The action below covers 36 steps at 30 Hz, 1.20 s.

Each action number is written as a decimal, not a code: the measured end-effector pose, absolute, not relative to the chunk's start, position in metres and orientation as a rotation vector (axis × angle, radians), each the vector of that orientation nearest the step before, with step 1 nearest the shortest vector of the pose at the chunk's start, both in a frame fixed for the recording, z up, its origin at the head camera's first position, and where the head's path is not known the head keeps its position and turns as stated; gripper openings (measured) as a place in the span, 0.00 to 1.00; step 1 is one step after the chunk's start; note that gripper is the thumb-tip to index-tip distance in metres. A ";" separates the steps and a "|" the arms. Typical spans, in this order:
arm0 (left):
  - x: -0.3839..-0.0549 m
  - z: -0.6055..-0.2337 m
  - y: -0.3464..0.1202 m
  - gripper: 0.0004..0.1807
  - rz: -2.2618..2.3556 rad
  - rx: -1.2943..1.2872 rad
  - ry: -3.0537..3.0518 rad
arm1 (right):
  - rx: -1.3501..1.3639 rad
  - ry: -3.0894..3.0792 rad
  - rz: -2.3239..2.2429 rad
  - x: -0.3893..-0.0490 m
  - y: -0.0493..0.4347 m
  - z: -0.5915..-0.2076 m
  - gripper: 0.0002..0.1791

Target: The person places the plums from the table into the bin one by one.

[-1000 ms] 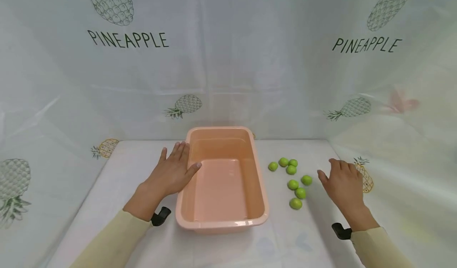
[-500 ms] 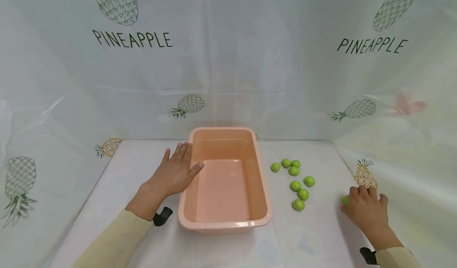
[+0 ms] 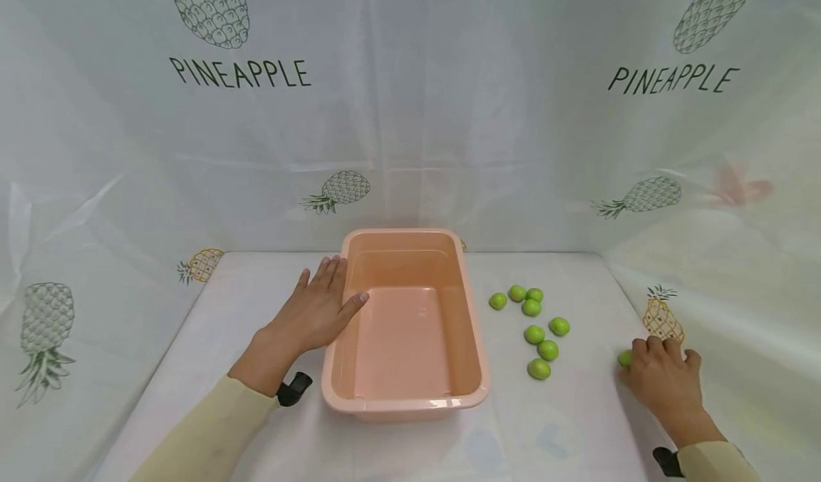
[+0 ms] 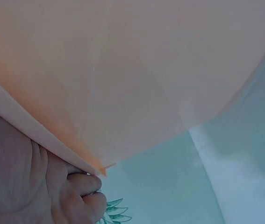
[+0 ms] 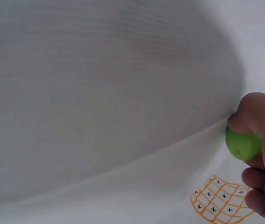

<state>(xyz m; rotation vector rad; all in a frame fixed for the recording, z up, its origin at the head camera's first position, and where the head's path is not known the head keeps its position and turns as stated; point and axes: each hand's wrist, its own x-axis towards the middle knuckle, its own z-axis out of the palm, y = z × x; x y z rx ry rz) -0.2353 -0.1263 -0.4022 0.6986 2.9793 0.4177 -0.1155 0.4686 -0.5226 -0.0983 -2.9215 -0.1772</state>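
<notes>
Right hand (image 3: 663, 375), lower right of head view: thumb and fingers pinched a lime (image 3: 625, 359); the lime looked nearly round, its long axis not discernible. Left hand (image 3: 313, 316), left of centre: fingers straight, laid against the left rim of the basin (image 3: 405, 404). Basin at lower centre, long axis running top to bottom of frame. Eight loose limes (image 3: 534, 334) lay right of it.

Nine green fruits (image 3: 539, 369) (and one tub (image 3: 404, 405))
</notes>
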 end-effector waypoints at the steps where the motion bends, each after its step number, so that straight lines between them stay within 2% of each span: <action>1: -0.235 -0.402 -0.127 0.48 0.414 0.698 2.983 | -0.089 -2.907 -0.182 -0.118 0.469 -0.524 0.25; 14: -0.235 -0.405 -0.127 0.47 0.423 0.665 2.975 | 0.098 -2.568 -0.139 -0.172 0.456 -0.526 0.24; 22: -0.235 -0.404 -0.127 0.48 0.399 0.672 2.984 | 0.188 -2.463 -0.085 -0.205 0.427 -0.506 0.23; 36: -0.235 -0.394 -0.127 0.46 0.338 0.677 2.959 | 0.425 -2.205 -0.049 -0.243 0.366 -0.465 0.27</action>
